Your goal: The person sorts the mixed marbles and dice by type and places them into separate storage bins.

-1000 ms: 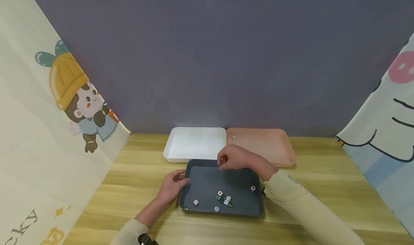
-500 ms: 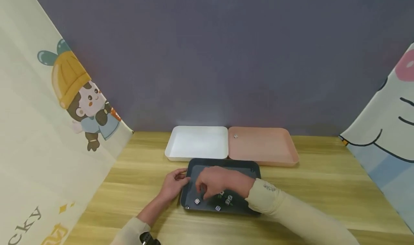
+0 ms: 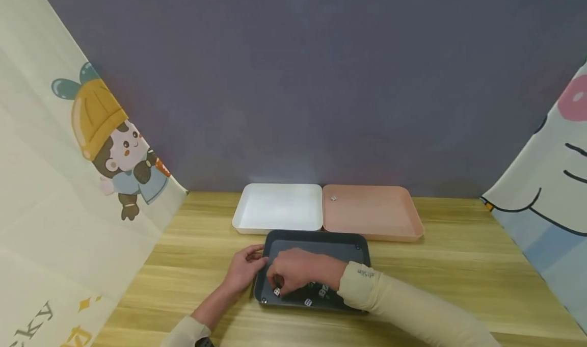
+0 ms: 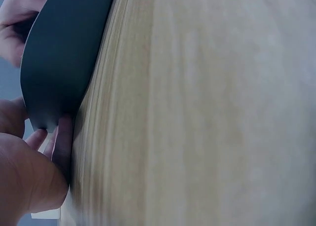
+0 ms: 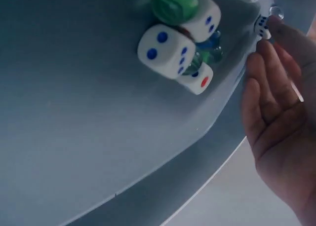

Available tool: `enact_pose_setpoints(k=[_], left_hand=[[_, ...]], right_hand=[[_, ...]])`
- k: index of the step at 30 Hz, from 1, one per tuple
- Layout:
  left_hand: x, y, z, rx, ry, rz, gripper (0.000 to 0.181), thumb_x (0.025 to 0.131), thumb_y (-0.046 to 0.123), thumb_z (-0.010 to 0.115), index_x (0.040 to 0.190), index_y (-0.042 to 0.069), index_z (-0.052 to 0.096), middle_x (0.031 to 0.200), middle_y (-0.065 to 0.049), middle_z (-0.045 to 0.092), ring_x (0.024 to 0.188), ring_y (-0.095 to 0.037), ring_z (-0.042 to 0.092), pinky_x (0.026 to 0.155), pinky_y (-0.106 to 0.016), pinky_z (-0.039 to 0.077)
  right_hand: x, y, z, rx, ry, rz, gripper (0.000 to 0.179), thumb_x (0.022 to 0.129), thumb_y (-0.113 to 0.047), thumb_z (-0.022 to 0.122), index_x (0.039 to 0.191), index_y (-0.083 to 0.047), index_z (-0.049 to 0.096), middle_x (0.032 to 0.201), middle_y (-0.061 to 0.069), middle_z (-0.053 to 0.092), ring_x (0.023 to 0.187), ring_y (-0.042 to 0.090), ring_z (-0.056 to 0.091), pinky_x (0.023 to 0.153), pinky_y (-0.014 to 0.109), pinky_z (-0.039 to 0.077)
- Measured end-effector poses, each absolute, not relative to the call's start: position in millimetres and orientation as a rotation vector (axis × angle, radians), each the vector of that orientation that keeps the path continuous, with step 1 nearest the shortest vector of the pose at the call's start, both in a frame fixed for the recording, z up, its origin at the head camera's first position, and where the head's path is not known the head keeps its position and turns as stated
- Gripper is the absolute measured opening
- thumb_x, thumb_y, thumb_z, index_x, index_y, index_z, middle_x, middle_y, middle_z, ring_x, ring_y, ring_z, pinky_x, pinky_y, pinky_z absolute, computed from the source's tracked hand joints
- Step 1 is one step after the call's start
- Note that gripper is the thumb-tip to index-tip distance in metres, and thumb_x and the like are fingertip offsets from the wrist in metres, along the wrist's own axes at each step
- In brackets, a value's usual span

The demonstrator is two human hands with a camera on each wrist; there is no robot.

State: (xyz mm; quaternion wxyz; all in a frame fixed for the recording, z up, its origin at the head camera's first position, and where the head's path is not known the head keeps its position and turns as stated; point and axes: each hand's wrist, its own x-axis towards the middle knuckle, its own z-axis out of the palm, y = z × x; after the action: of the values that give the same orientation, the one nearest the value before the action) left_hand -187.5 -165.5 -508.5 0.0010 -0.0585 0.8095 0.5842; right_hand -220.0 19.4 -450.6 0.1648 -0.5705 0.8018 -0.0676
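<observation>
In the head view a dark grey tray [image 3: 316, 236] holds dice and glass marbles. My left hand [image 3: 244, 269] grips its left rim, thumb on top; in the left wrist view the fingers [image 4: 61, 142] lie against the outer wall. Over the tray's front left, my right hand [image 3: 293, 271] pinches a white die [image 3: 276, 291] between thumb and fingertips. The right wrist view shows that die at the fingertips, beside a clear marble [image 5: 276, 12]. A second die [image 3: 308, 302] lies near the front rim. Dice [image 5: 163, 51] and a green marble [image 5: 175, 5] cluster close by, partly hidden by my right arm in the head view.
Behind the dark tray stand a white tray [image 3: 278, 207] and a pink tray [image 3: 373, 212], side by side. The pink one holds a small whitish piece [image 3: 333, 198]. A dark marble [image 3: 357, 246] sits in the dark tray's back right corner. A grey wall rises behind the wooden table [image 3: 440, 265].
My right hand has moved from the dark tray's back rim, near the pink tray, forward and left down to the die. The left hand stays on the rim.
</observation>
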Motion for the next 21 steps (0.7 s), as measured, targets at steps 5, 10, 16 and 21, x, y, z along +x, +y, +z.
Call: enact_pose_setpoints(k=[5, 10, 16, 21], left_hand=[[-188, -168, -506, -0.185, 2.55, 1.838, 0.039, 0.087, 0.008, 0.071, 0.124, -0.001, 0.063, 0.095, -0.011, 0.067, 0.088, -0.022, 0.065, 0.073, -0.03, 0.052], [-187, -168, -504, -0.217, 2.55, 1.813, 0.039, 0.086, 0.008, 0.071, 0.124, 0.0, 0.064, 0.095, -0.01, 0.067, 0.088, -0.021, 0.065, 0.072, -0.03, 0.052], [-185, -165, -503, -0.191, 2.56, 1.81, 0.039, 0.086, 0.007, 0.07, 0.124, -0.002, 0.063, 0.095, -0.011, 0.067, 0.087, -0.021, 0.064, 0.072, -0.029, 0.052], [-186, -164, -506, -0.19, 2.564, 1.803, 0.04, 0.086, 0.007, 0.07, 0.124, -0.003, 0.062, 0.094, -0.011, 0.066, 0.084, -0.019, 0.063, 0.068, -0.028, 0.051]], right_hand=[[-222, 15, -453, -1.637, 2.296, -0.172, 0.015, 0.084, -0.024, 0.078, 0.096, -0.029, 0.073, 0.071, -0.023, 0.056, 0.061, -0.009, 0.049, 0.056, 0.014, 0.042], [-223, 14, -454, -1.606, 2.273, -0.232, 0.011, 0.085, -0.02, 0.076, 0.094, -0.026, 0.073, 0.074, -0.021, 0.058, 0.064, -0.008, 0.051, 0.058, 0.014, 0.043], [-223, 17, -450, -1.518, 2.251, -0.316, 0.016, 0.083, -0.015, 0.076, 0.089, -0.027, 0.067, 0.076, -0.019, 0.057, 0.066, -0.004, 0.053, 0.058, 0.017, 0.045], [-227, 23, -439, -1.512, 2.191, -0.446, 0.019, 0.081, -0.01, 0.075, 0.086, -0.024, 0.064, 0.076, -0.017, 0.059, 0.066, -0.003, 0.055, 0.058, 0.015, 0.045]])
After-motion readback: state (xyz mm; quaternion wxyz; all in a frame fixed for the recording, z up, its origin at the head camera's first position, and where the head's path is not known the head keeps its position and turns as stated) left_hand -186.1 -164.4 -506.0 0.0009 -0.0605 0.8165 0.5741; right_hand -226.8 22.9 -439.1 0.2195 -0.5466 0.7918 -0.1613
